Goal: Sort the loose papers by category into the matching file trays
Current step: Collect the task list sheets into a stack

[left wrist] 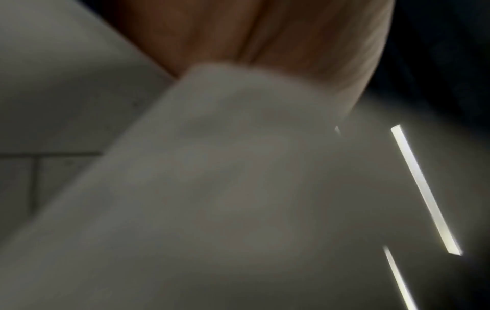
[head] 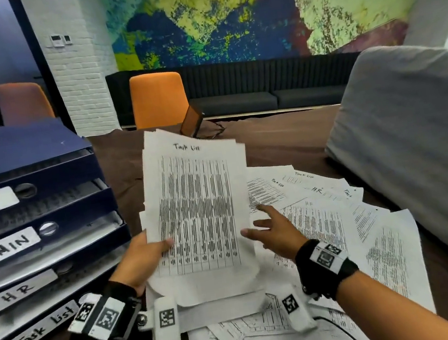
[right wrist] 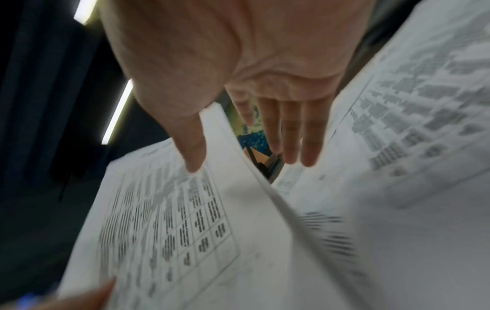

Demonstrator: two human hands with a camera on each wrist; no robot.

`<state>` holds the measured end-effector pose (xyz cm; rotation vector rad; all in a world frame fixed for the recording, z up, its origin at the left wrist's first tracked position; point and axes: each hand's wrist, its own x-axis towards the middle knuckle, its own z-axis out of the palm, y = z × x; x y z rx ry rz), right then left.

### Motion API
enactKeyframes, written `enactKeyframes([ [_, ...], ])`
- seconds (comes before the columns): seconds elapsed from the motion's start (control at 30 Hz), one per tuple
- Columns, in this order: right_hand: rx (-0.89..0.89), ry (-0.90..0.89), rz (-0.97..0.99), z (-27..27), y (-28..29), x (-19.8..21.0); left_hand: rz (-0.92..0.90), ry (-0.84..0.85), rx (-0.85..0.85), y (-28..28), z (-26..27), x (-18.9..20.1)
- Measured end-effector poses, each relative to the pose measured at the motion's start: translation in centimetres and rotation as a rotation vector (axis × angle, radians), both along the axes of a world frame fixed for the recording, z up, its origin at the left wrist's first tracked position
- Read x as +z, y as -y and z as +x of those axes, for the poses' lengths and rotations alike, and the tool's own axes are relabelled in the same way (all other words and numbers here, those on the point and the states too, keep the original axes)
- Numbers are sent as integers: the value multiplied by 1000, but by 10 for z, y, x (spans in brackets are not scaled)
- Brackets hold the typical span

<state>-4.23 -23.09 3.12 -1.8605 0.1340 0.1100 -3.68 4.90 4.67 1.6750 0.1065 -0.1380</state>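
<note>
The left hand [head: 140, 256] is pinching a raised sheaf of papers [head: 197, 202], thumb on the top sheet headed "Task List". The right hand [head: 276, 231] is hovering spread beside its right edge, above loose papers [head: 338, 211] strewn across the desk [head: 284, 138]. The right wrist view alone is showing the thumb over the sheet's front. The file trays [head: 37, 225] at left are reading "ADMIN", "HR", "Task list".

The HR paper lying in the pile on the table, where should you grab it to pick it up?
Probably by its far top edge, coming from the right hand's side. The HR paper lies flat among the loose papers, with other sheets overlapping its lower part, so only the top strip near the heading shows. Pinch that free edge with thumb and fingers and slide it out away from the held stack.
</note>
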Motion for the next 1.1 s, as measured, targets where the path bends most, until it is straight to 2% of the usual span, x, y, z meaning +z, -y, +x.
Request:
enactKeyframes([
  [0.07, 39, -36, 202, 1, -2, 14, -74, 62, 23, 3, -4, 8],
  [0.13, 34, 6, 313, -2, -5, 29, -94, 118, 51, 13, -8, 11],
  [0.3, -19, 203, 319, -2, -2, 53, -123, 240, 117, 39, -3, 22],
  [0.4, -61, 260, 319, 0, 4, 63, -169, 294, 115, 52, 4, 34],
  [0.57, -105, 303, 287, -2, 16, 66, -227, 343, 96, 62, 11, 43],
  [0.77, -114, 271, 289, -5, 17, 70, -226, 342, 70, 69, 13, 44],
  [1.1, -55, 465, 390, -9, 2, 120, -218, 551, 138, 66, 16, 94],
])
